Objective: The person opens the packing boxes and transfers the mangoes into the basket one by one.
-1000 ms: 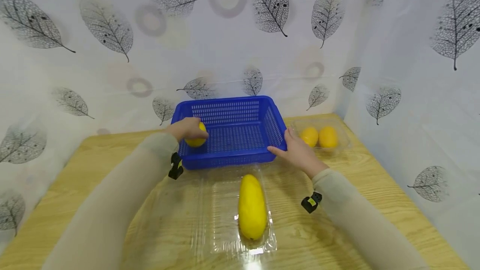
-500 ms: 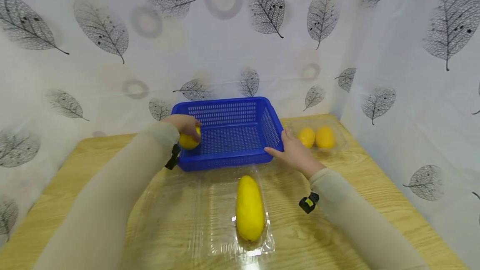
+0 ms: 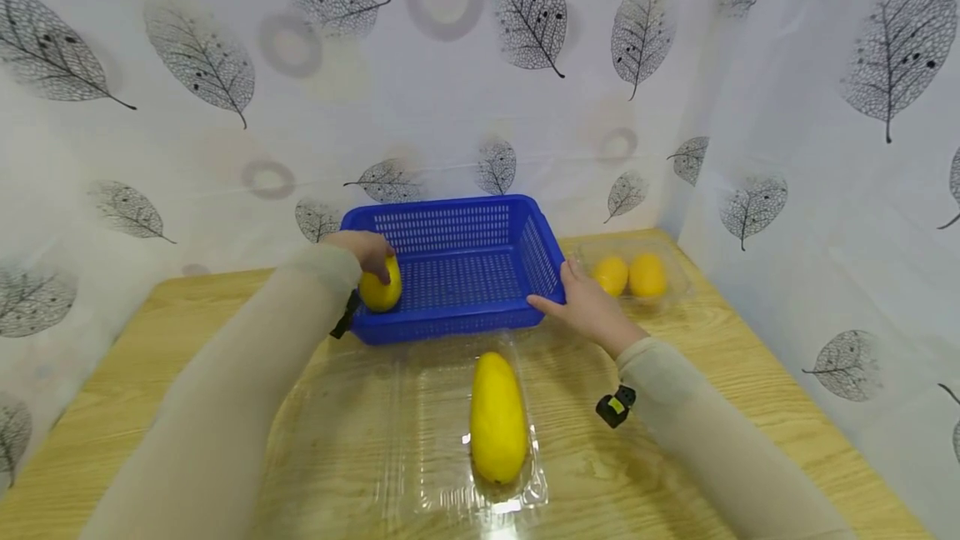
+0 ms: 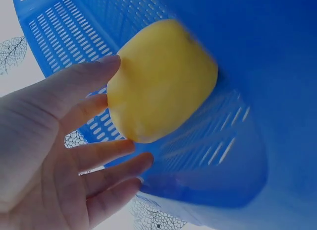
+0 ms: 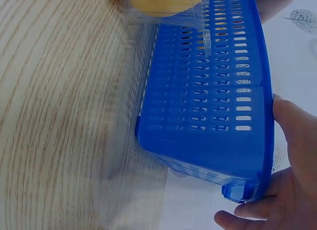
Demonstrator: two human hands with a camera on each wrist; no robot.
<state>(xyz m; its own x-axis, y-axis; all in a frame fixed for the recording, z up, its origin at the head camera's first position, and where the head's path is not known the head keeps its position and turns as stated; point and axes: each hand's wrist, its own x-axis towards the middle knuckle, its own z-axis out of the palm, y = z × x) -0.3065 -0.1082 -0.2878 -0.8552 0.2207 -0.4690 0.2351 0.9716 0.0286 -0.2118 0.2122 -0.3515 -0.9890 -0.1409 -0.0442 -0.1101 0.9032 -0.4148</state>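
A blue perforated plastic basket (image 3: 465, 319) stands at the back of the table. At its left end, my left hand (image 3: 366, 252) holds a smooth, oval yellow fruit (image 3: 381, 294) inside the basket. Seen from the left wrist, the thumb and fingers touch one side of the fruit (image 4: 161, 84), with the lower fingers spread loosely. My right hand (image 3: 588, 307) grips the basket's right end, thumb at the front corner. In the right wrist view its fingers bend over the basket's rim (image 5: 267, 136).
In front of the basket, a long yellow melon-like fruit (image 3: 498, 419) lies in a clear plastic tray (image 3: 435, 461). Two round orange fruits (image 3: 647, 275) sit in another clear container (image 3: 678, 282) at back right. Leaf-printed curtains (image 3: 450, 107) hang behind and beside the table.
My left hand has moved the oval yellow fruit slightly left and toward the near left corner inside the basket. The right hand keeps its hold; the whole view has shifted a little.
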